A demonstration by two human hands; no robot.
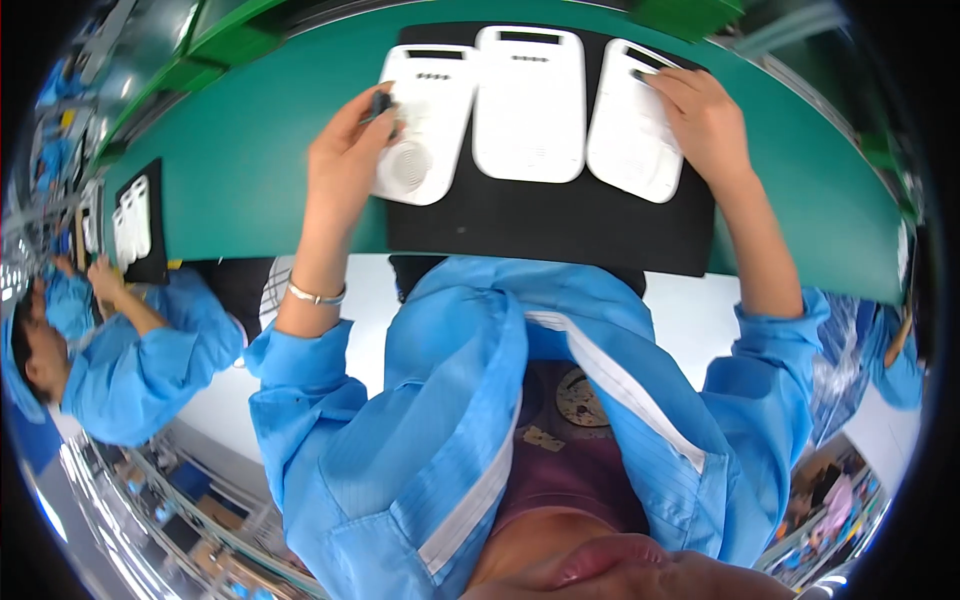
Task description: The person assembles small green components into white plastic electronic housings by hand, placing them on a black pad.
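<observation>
Three white plastic casings lie side by side, each with a slot at its far end: the left casing (437,130), the middle casing (529,110) and the right casing (630,140). Over the left casing's outer edge, my left hand (345,150) is closed on small dark pieces (381,103), too small to name. My right hand (702,120) reaches over the right casing's far end. Its fingers pinch a small dark piece (638,75) beside the slot, partly hidden by the fingertips. The middle casing is untouched.
Under the casings is a black mat (540,225) on a green worktable (250,180). Green rails (235,40) run along the far side. To the left, a co-worker in blue (140,370) sits by another black mat (158,225) holding white casings (132,220).
</observation>
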